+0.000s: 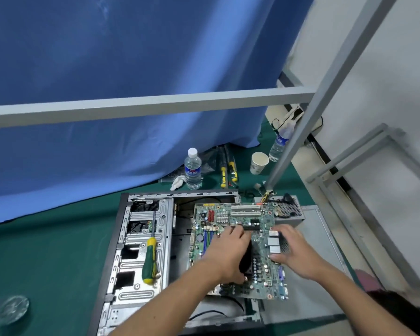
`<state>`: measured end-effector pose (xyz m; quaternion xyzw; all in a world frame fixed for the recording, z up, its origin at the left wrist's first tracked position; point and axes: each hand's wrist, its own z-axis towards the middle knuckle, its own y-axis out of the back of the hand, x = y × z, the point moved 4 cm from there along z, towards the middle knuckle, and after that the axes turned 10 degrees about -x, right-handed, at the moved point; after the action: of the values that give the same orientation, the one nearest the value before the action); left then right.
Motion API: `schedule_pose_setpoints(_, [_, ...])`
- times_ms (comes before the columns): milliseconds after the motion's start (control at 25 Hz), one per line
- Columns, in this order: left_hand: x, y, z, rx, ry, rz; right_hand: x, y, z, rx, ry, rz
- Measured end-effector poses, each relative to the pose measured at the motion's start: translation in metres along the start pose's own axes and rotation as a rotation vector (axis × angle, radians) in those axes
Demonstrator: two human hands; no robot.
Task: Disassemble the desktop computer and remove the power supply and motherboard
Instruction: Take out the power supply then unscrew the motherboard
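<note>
The open desktop case [121, 238] lies flat on the green table. The green motherboard [240, 214] is tilted over the case's right half, its right edge out past the case wall. My left hand [226, 253] grips the black cooler in the board's middle. At the board's right edge, by the silver ports, my right hand [292, 248] holds it between thumb and fingers. The grey power supply [287, 209] sits outside the case, just behind the board's far right corner, with its wires trailing back.
A green-and-yellow screwdriver [149, 259] rests on the drive cage. Behind the case stand a water bottle [192, 169], two yellow-handled tools [228, 169], a paper cup [258, 162] and a second bottle [279, 145]. A grey panel [323, 241] lies at the right. A metal frame bar [155, 103] crosses overhead.
</note>
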<state>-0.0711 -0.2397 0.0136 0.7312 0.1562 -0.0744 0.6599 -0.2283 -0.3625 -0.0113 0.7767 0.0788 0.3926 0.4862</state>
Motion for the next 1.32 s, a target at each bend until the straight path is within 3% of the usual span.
schedule_pose_setpoints(80, [0.001,-0.005,-0.001,-0.006,0.007,-0.042,-0.01,-0.004,0.003,-0.003,-0.012,0.038])
schedule_pose_setpoints(160, [0.013,-0.002,-0.008,-0.064,0.108,-0.308,-0.017,-0.007,0.004,0.009,-0.025,0.071])
schedule_pose_setpoints(280, [0.058,-0.003,-0.029,-0.391,0.595,-0.532,-0.023,-0.009,0.004,0.023,-0.031,0.118])
schedule_pose_setpoints(360, [0.084,-0.023,-0.048,-0.298,1.018,-0.742,-0.024,-0.011,0.005,0.048,-0.049,0.151])
schedule_pose_setpoints(440, [0.088,-0.04,-0.056,-0.141,1.22,-1.092,-0.022,-0.01,0.005,0.071,-0.093,0.148])
schedule_pose_setpoints(520, [0.087,-0.039,-0.059,-0.12,1.195,-1.161,-0.017,-0.001,0.003,0.058,-0.12,0.043])
schedule_pose_setpoints(600, [0.085,-0.034,-0.06,-0.149,1.159,-1.136,0.002,0.008,-0.002,0.028,-0.03,0.007])
schedule_pose_setpoints(680, [0.084,-0.031,-0.06,-0.141,1.145,-1.169,0.036,0.008,-0.01,0.131,0.092,0.052])
schedule_pose_setpoints(760, [0.085,-0.029,-0.061,-0.106,1.118,-1.16,0.062,-0.006,-0.014,0.211,0.243,-0.166])
schedule_pose_setpoints(840, [0.086,-0.027,-0.061,-0.101,1.073,-1.142,0.078,-0.016,-0.01,0.159,0.344,-0.39])
schedule_pose_setpoints(960, [0.083,-0.018,-0.064,-0.108,1.012,-1.191,0.088,-0.012,-0.006,0.103,0.34,-0.502])
schedule_pose_setpoints(1320, [0.069,0.046,-0.072,-0.022,0.856,-1.365,0.096,0.03,-0.018,0.196,0.142,-0.031])
